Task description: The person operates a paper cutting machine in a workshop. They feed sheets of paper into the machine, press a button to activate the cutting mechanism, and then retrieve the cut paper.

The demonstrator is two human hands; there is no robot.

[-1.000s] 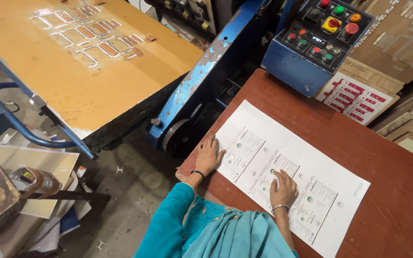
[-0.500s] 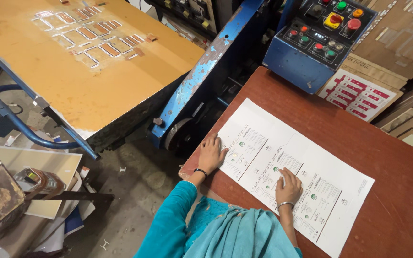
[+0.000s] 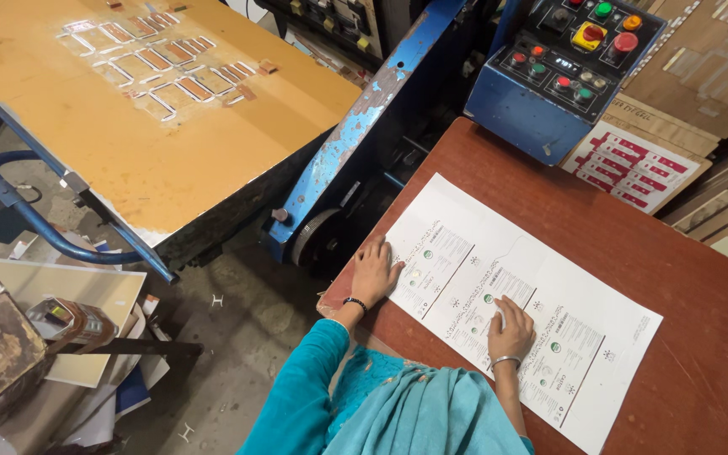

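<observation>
while both hands lie flat, the left hand rests palm down with fingers spread wide across the near left corner of a printed white sheet, gripping nothing; a dark band circles its wrist. the right hand presses on the lower middle of the same sheet, fingers close together and extended, likewise holding nothing, with a thin bangle at the wrist. the sheet lies slanted on a reddish-brown table, its long side running from upper left to lower right, and carries repeated panels of small print with green dots. teal sleeves and a draped teal cloth fill the lower edge of the view. beyond the table's far corner stands a blue control box with red, green, yellow and orange buttons, and beside it lies a red-and-white printed card. to the left, a tilted orange-brown board bears rectangular cut outlines, carried on a chipped blue machine frame. loose boards and paper scraps lie on the grey floor below
</observation>
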